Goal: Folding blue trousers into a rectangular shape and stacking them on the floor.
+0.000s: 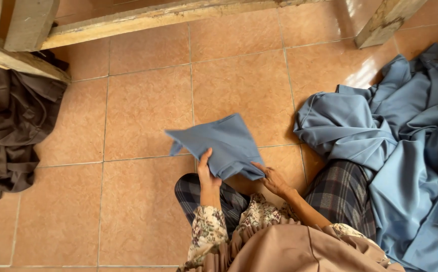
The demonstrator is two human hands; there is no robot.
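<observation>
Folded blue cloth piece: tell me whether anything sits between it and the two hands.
Nothing visible does. The left hand and right hand both grip the folded blue cloth piece directly at its near edge.

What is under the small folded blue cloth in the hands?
Under the small folded blue cloth lies the orange tiled floor, with a plaid-trousered knee near its lower edge. The tile directly beneath it is covered.

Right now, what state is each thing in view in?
Blue cloth piece: folded, held off the floor.
Left hand: gripping its near edge.
Right hand: pinching its near corner.
Blue fabric heap: crumpled on the tiles.
Brown fabric: bunched under a wooden frame.
</observation>
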